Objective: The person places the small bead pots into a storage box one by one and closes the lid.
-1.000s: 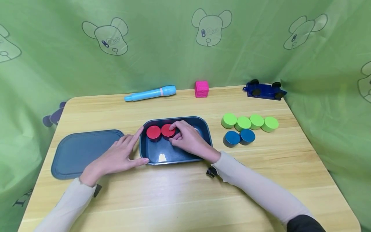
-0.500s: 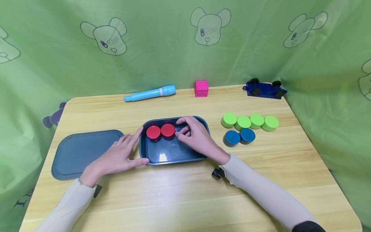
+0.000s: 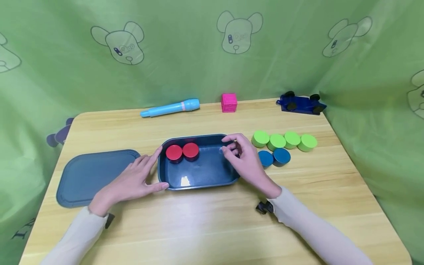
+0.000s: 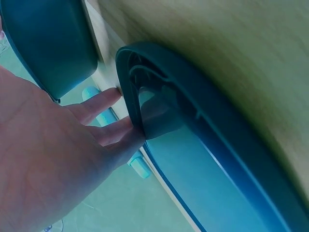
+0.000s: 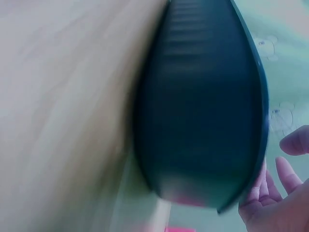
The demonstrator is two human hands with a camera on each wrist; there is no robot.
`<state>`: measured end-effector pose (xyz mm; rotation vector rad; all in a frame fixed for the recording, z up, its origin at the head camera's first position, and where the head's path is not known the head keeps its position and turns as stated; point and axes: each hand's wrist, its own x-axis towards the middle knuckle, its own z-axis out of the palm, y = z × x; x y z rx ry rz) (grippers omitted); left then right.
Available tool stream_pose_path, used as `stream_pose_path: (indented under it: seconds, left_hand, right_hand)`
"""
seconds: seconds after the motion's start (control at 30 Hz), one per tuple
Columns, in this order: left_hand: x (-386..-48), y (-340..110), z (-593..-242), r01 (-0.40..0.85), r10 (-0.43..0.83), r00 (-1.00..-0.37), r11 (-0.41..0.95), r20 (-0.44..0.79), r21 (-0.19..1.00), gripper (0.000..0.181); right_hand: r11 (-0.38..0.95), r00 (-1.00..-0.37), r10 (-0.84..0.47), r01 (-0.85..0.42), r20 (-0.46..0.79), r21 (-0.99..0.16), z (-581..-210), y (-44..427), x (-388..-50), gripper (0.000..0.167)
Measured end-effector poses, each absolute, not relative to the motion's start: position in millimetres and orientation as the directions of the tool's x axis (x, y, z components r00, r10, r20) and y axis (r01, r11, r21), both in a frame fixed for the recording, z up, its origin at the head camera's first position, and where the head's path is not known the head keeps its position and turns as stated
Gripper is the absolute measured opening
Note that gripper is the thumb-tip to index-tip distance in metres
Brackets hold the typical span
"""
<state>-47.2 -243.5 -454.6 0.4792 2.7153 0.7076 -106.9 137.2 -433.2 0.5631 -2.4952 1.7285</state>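
Observation:
A dark blue plastic box stands mid-table with two red discs side by side in its back left part. At its left end rests my left hand, thumb and index finger spread against the rim. Over the box's right end is my right hand, thumb and index finger apart, nothing held between them. In the right wrist view, its fingers show beside the box wall. A flat dark blue lid lies left of the box, partly beneath the left hand and wrist.
Several green discs and two blue discs sit right of the box; my right hand partly covers one blue disc. Along the back edge lie a light blue microphone-shaped toy, a pink cube and a blue wheeled toy.
My right hand has let go of the right-hand red disc and moved rightward to the box's right end. Both red discs stay in place; my left hand remains at the left rim.

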Motion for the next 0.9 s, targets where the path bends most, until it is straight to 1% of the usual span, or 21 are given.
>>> stream_pose_path:
  seconds: [0.27,0.57,0.67,0.9]
  left_hand:
    - [-46.4,-242.8,-451.6,0.234,0.384,-0.902,0.821,-0.200,0.520,0.113]
    - [-48.0,-242.7,-452.8,0.251,0.394,-0.899,0.820,-0.189,0.515,0.113]
    - [-48.4,-242.4,-453.4,0.244,0.390,-0.900,0.821,-0.195,0.515,0.113]
    - [-46.5,-243.2,-452.9,0.243,0.391,-0.900,0.819,-0.195,0.519,0.114]
  right_hand:
    - [0.352,-0.942,-0.163,-0.333,0.293,-0.875,-434.3,178.0,-101.2,0.024]
    - [0.424,-0.956,-0.103,-0.292,0.275,-0.857,-432.7,226.0,-96.4,0.027]
    - [0.469,-0.960,-0.078,-0.275,0.270,-0.839,-434.2,239.8,-93.7,0.027]
    - [0.619,-0.959,-0.087,-0.264,0.269,-0.740,-446.0,264.9,-86.5,0.036]
